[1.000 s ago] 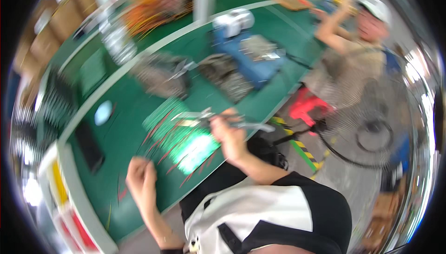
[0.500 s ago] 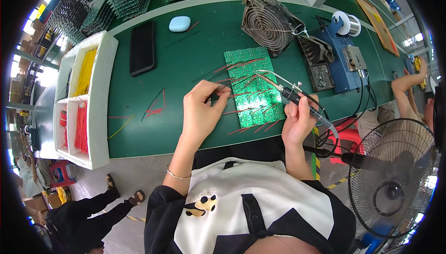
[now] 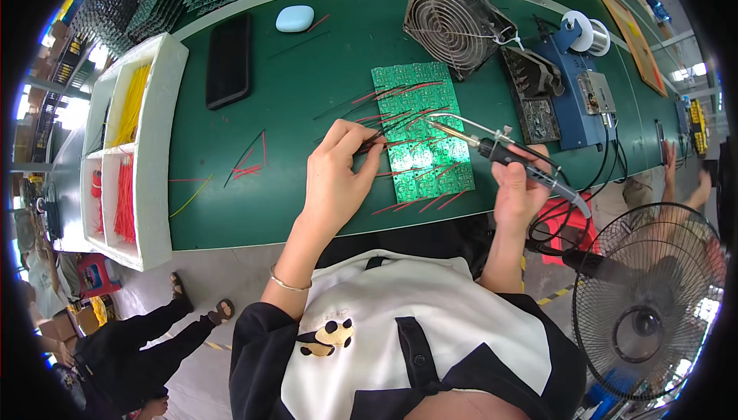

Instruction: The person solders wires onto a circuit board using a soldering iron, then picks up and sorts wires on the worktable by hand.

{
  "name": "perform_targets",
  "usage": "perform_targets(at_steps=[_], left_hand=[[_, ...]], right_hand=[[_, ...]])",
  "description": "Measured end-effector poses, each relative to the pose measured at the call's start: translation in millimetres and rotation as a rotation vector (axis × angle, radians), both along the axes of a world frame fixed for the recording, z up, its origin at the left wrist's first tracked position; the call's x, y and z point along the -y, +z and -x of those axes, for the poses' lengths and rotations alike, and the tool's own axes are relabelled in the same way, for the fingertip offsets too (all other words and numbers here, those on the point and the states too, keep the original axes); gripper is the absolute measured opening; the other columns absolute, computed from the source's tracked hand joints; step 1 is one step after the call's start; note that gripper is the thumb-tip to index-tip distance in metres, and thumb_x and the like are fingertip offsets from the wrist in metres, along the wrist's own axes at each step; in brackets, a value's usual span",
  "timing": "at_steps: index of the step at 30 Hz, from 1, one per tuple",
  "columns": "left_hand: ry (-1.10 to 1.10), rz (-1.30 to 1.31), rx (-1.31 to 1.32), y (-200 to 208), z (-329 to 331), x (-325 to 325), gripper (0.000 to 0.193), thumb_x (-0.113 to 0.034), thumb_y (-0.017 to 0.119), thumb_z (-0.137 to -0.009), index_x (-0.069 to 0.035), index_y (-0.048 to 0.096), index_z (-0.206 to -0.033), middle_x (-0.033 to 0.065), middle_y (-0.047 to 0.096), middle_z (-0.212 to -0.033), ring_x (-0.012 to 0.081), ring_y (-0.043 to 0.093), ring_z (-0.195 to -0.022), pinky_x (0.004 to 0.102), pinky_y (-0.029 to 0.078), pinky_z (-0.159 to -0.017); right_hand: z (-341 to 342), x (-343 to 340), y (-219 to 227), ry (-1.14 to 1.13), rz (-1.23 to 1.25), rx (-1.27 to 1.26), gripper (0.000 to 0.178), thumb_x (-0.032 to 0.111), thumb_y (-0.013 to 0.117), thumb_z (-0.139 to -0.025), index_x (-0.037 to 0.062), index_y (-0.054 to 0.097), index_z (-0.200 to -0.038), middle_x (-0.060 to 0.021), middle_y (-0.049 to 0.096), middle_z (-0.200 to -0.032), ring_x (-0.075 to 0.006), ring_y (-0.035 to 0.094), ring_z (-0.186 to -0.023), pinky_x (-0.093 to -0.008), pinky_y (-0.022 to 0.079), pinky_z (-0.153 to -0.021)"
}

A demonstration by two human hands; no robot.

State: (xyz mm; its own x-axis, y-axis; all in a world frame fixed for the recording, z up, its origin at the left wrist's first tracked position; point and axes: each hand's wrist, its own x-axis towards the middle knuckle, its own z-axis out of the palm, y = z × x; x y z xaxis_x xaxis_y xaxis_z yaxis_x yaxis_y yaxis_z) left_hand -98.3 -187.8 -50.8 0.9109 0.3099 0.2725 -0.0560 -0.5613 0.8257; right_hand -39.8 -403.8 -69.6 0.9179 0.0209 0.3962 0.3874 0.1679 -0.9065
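Observation:
A green circuit board panel (image 3: 415,76) lies on the bench in front of me, with several red and black wires (image 3: 419,88) across it. At its left edge, my left hand (image 3: 338,178) pinches thin black wires between thumb and fingers; how many, I cannot tell. My right hand (image 3: 520,193) is wrapped round the handle of a soldering iron (image 3: 498,152) with a thin curved metal tube along its tip. The tip points left and sits over the middle of the panel near the wire ends; whether it touches is too small to make out.
On the left stands a white foam box (image 3: 160,159) of yellow and red wires, beside a black phone (image 3: 229,60) and a light blue case (image 3: 294,18). Behind the panel is a square fan (image 3: 455,24); right, a blue soldering station (image 3: 569,105) with a solder spool (image 3: 588,34). A pedestal fan (image 3: 646,305) stands at right.
The soldering iron and my right hand have shifted right a little, its tip still over the panel. My left hand keeps its pinch near the panel's left edge. The whole view has tilted slightly.

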Motion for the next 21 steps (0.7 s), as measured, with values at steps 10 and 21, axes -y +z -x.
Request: perform_targets(at_steps=[10, 21], left_hand=[[-0.029, -0.005, 0.013, -5, 1, -2, 0.007, 0.003, 0.059, -0.075, 0.0, 0.058, -0.081, 0.0054, 0.058, -0.076, 0.0092, 0.039, -0.049, 0.022, 0.031, -0.043], [-0.011, -0.019, 0.078, -10, -1, -2, 0.009, 0.003, 0.062, -0.069, -0.001, 0.062, -0.077, 0.0036, 0.058, -0.073, 0.0064, 0.041, -0.051, 0.0212, 0.028, -0.04]], right_hand=[[-9, -16, 11, 0.041, -0.031, -0.005, 0.038, 0.038, 0.046, -0.089, 0.0001, 0.049, -0.083, 0.0001, 0.043, -0.061, -0.0031, 0.031, -0.049, -0.0182, 0.023, -0.046], [-1, -36, -3, -0.152, 0.056, 0.162, 0.022, 0.02, 0.048, -0.089, -0.0019, 0.051, -0.085, -0.0053, 0.051, -0.072, -0.0038, 0.038, -0.049, -0.0169, 0.03, -0.043]])
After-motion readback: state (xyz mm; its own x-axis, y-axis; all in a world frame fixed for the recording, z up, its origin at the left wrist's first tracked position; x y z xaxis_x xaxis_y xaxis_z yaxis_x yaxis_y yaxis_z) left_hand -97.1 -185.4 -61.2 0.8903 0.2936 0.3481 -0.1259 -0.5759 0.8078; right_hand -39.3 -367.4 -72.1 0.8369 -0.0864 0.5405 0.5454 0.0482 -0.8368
